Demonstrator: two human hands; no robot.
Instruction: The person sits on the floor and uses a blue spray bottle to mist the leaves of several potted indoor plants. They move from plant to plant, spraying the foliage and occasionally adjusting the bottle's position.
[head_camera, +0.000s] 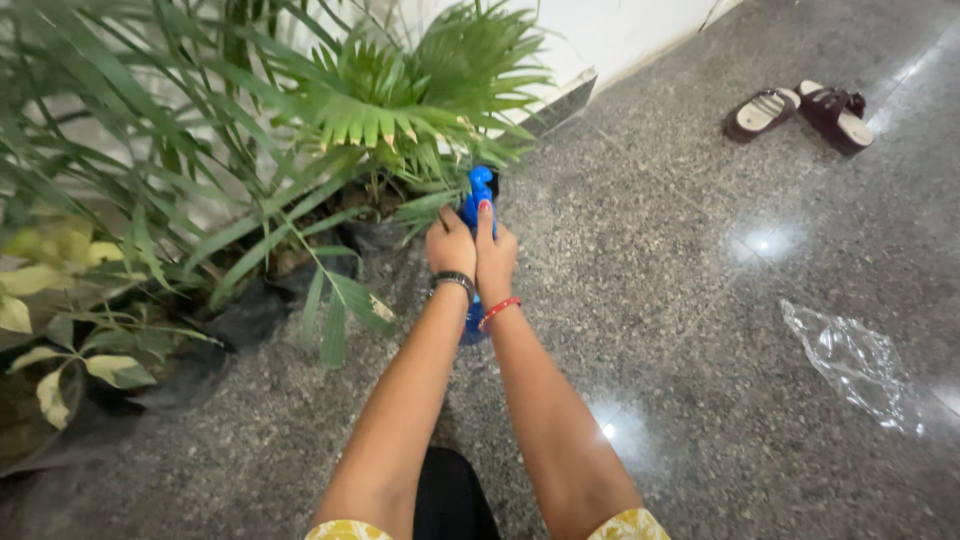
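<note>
At frame centre, my left hand (450, 245) and right hand (494, 258) hold fingers clamped around the blue spray bottle (479, 192), aiming its nozzle at the potted palm (400, 110).

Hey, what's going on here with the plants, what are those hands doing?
A person has both arms stretched out, with the left hand and right hand wrapped together around a blue spray bottle, its head pointed at a potted palm. More potted plants stand to the left on the speckled granite floor. A crumpled clear plastic bag lies to the right, and a pair of sandals sits near the wall.
</note>
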